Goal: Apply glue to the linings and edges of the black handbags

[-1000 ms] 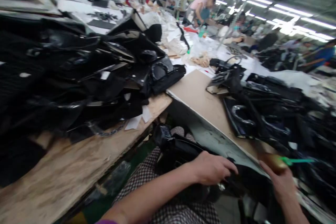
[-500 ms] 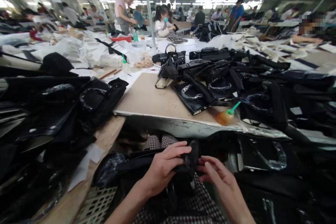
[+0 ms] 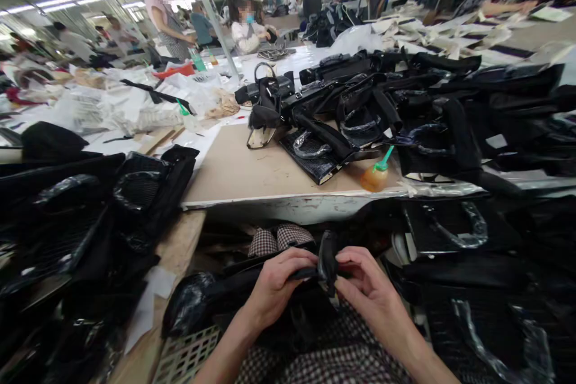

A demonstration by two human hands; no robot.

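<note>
A black handbag piece [image 3: 288,312] lies across my lap on checked cloth. My left hand [image 3: 281,279] is closed on a black strap-like part of it, thumb beneath and fingers on top. From the other side my right hand [image 3: 366,282] pinches the edge of the same part, whose raised black end [image 3: 327,258] stands up between both hands. Dark material hides exactly what lies under the fingers. The bag's shiny wrapped section [image 3: 191,306] sticks out to the left, above a pale plastic basket [image 3: 189,351].
A board-topped table [image 3: 238,162] stands ahead, bearing black bag parts [image 3: 310,156] and a squeeze bottle [image 3: 375,174] of amber liquid with a green nozzle. More black bags [image 3: 139,186] are piled on the left; others [image 3: 450,222] lie at right. People [image 3: 247,27] work farther back.
My right hand has come in from the right and its fingers have closed on the black part. My left hand's fingers have curled more around it. The view has tilted and shifted.
</note>
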